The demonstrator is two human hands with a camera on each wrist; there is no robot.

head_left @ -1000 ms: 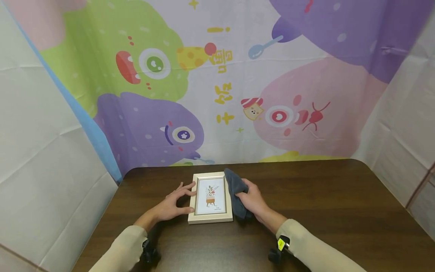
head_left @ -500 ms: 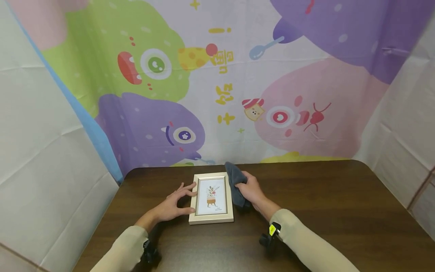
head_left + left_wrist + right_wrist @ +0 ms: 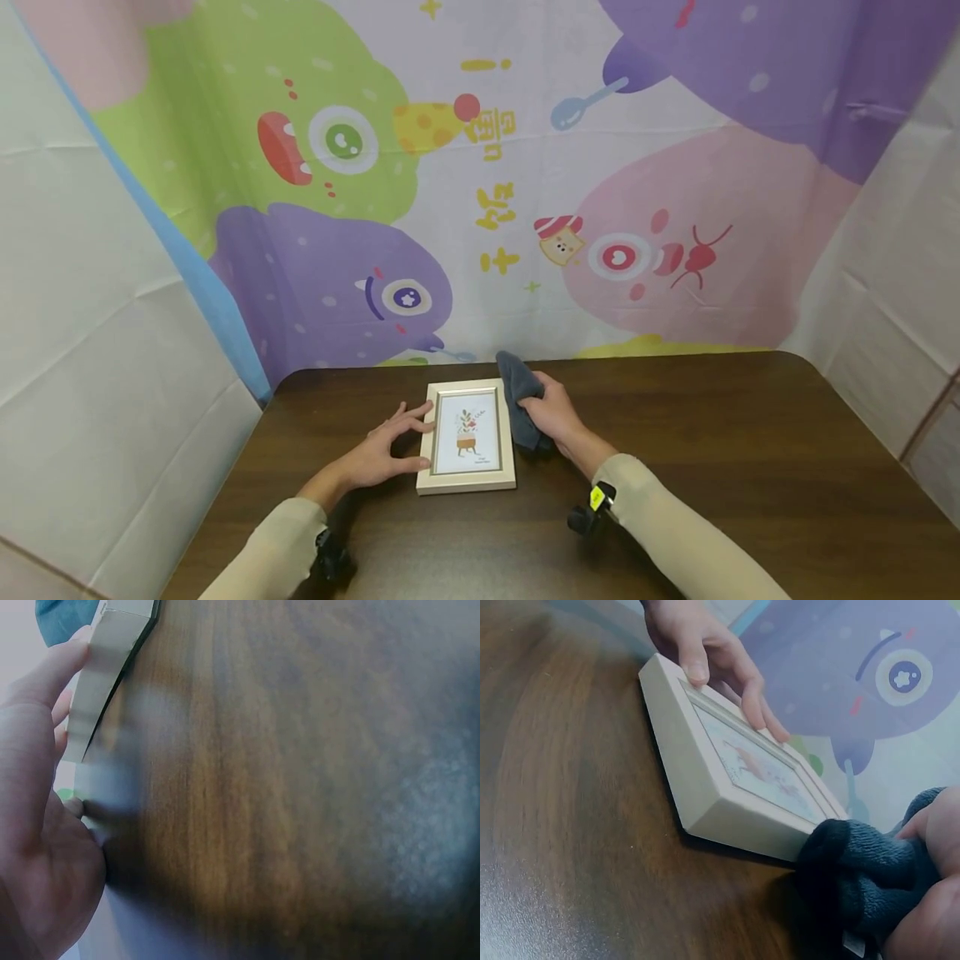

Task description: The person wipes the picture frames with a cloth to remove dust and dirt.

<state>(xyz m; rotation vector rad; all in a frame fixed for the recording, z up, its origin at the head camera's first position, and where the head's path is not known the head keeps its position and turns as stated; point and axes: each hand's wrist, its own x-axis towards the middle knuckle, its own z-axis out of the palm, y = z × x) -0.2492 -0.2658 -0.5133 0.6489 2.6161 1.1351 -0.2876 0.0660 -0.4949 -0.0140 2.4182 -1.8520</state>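
Observation:
A cream photo frame [image 3: 465, 482] lies face up on the dark wooden table, showing a potted-plant picture [image 3: 467, 433]. My left hand [image 3: 378, 454] rests along its left side, thumb and fingers spread and touching the rim. In the left wrist view, the thumb [image 3: 52, 671] lies against the frame's pale side [image 3: 97, 682]. A dark grey-blue cloth [image 3: 521, 408] is bunched in my right hand [image 3: 558, 412], which grips it at the frame's right edge. The right wrist view has the cloth [image 3: 866, 870] against the frame's corner area, partly covered by my fingers.
The brown wooden table [image 3: 712, 450] extends around the frame. Behind its far edge hangs a cartoon-print curtain [image 3: 510, 317]. White sheets [image 3: 112, 317] hang at both sides. A small black device is strapped at each wrist.
My right hand has slid the cloth away from me along the frame's right side, mostly in the first half second. The left hand and the frame stay in place.

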